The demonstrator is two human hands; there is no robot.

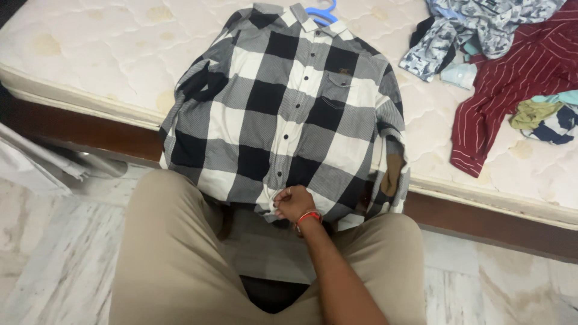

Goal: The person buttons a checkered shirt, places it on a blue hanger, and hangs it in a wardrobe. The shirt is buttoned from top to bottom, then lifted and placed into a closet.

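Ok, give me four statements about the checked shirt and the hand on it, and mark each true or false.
1. The right hand pinches the bottom hem of the black, white and grey checked shirt. True.
2. The shirt hangs on a red hanger. False: the hanger is blue.
3. The shirt is buttoned up. True.
4. The dark red striped shirt lies on the floor. False: it lies on the mattress.

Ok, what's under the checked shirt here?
The checked shirt lies on a bare quilted mattress, with its hem hanging over the edge toward the person's knees. A blue hanger pokes out above the collar; the rest is covered. The right hand pinches the hem.
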